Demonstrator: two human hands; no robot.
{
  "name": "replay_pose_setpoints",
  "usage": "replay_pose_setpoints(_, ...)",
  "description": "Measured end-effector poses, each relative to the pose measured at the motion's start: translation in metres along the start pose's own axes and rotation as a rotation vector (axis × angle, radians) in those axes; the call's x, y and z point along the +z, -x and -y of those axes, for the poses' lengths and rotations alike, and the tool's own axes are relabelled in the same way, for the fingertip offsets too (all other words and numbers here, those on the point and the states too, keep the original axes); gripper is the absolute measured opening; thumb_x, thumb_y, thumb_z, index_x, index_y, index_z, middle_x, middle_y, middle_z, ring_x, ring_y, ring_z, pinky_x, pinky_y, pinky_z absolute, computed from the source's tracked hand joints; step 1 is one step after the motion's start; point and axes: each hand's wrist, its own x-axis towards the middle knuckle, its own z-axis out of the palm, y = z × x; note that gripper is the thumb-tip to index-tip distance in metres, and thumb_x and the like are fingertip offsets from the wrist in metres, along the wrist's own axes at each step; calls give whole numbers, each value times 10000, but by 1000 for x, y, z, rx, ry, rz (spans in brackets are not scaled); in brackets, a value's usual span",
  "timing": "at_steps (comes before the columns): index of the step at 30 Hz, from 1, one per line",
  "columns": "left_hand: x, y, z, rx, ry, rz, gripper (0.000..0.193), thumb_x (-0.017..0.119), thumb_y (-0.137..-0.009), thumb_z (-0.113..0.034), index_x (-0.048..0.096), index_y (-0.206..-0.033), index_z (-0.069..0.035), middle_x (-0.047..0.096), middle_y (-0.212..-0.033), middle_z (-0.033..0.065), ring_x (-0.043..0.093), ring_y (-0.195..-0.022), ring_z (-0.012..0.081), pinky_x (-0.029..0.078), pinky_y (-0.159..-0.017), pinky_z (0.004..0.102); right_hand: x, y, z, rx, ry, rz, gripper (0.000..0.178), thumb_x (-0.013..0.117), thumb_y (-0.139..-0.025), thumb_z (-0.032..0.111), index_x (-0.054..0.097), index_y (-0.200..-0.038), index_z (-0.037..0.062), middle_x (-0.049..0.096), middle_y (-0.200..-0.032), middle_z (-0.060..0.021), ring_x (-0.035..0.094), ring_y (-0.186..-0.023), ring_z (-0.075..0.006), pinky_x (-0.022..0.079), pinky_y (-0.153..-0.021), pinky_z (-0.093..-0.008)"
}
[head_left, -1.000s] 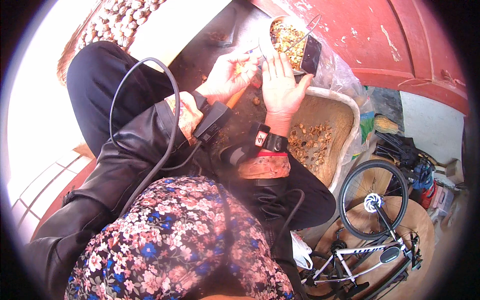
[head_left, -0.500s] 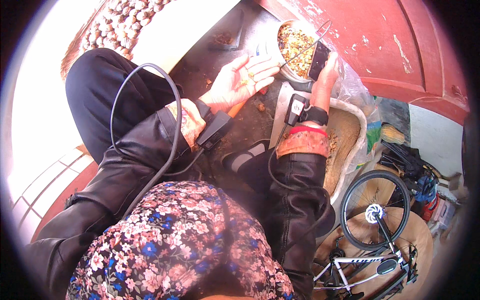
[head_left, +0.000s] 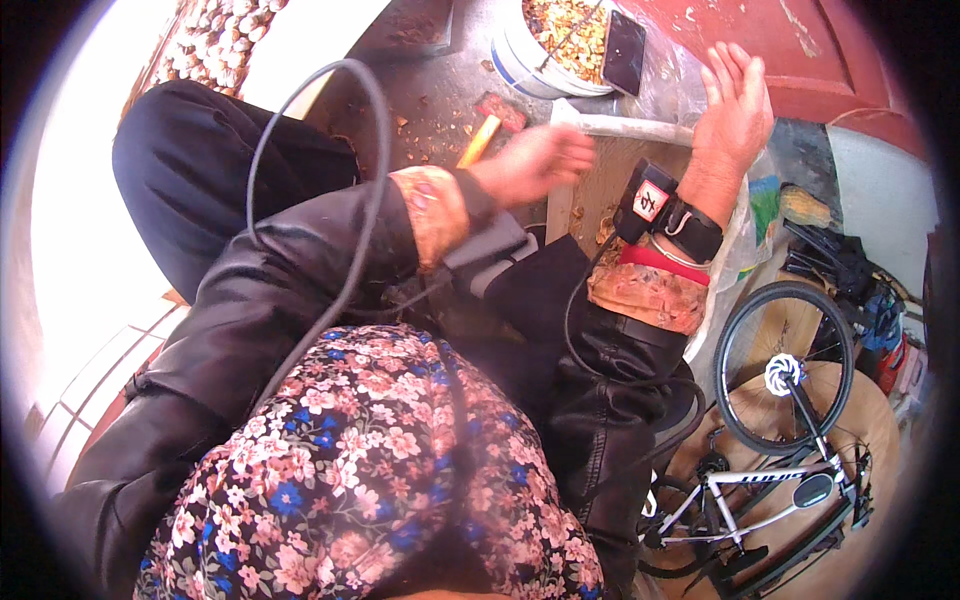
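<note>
My left hand [head_left: 535,165], turned with its back up and smeared by motion, is over the near side of a white-rimmed container [head_left: 640,126]; whether anything is in it cannot be made out. My right hand [head_left: 736,115] is raised at the container's far right corner, fingers stretched and nothing seen in it. Beyond them stands a white bucket [head_left: 512,62] of shelled nut pieces [head_left: 570,35], with a dark phone [head_left: 625,52] resting at its right rim. Close to my left wrist lies a tool with a yellow handle [head_left: 480,141] and a reddish end [head_left: 500,111], likely a hammer.
Whole walnuts [head_left: 222,45] are spread at the far left. Clear plastic [head_left: 668,80] lies beside the bucket, next to a red wooden panel [head_left: 850,50]. A bicycle [head_left: 785,375] is at the right. Cables [head_left: 375,200] loop from my sleeves. Shell bits dot the floor.
My left hand, earlier palm up with nut bits on it beside the bucket, has turned over and moved toward the container. My right hand has left the phone and moved right. The view has shifted.
</note>
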Motion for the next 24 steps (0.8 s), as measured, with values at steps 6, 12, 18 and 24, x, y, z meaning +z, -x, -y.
replay_pose_setpoints(6, -68, -5, 4, 358, -702, -175, 218, 492, -843, -85, 542, -1048, -31, 571, -875, 48, 562, -835, 160, 453, -638, 267, 9, 26, -80, 256, 152, 348, 237, 545, -857, 200, 595, -955, -9, 641, -859, -111, 633, -742, -185, 489, -667, -256)
replay_pose_setpoints(12, -226, 22, -25, 347, -854, -1029, 227, 517, -804, -176, 580, -937, -4, 609, -764, 82, 598, -674, 168, 463, -570, 300, 33, 118, -211, 803, 404, 635, 239, 619, -780, 238, 623, -791, -2, 613, -625, -68, 583, -491, -130, 456, -455, -259)
replay_pose_setpoints(18, -250, 50, -3, 334, -1340, -1005, 187, 573, -727, -189, 595, -837, -40, 629, -797, 147, 603, -789, 309, 467, -712, 365, 71, 198, -260, 708, 943, 459, 494, 695, -652, 401, 589, -951, 22, 619, -965, -206, 591, -944, -349, 466, -800, -431)
replay_pose_setpoints(24, -228, 59, -1, 323, -1565, -746, 195, 607, -713, -161, 540, -841, -30, 595, -791, 151, 587, -758, 323, 458, -678, 396, 74, 207, -263, 843, 311, 348, 355, 662, -697, 242, 554, -927, -6, 620, -853, -154, 627, -748, -307, 502, -657, -393)
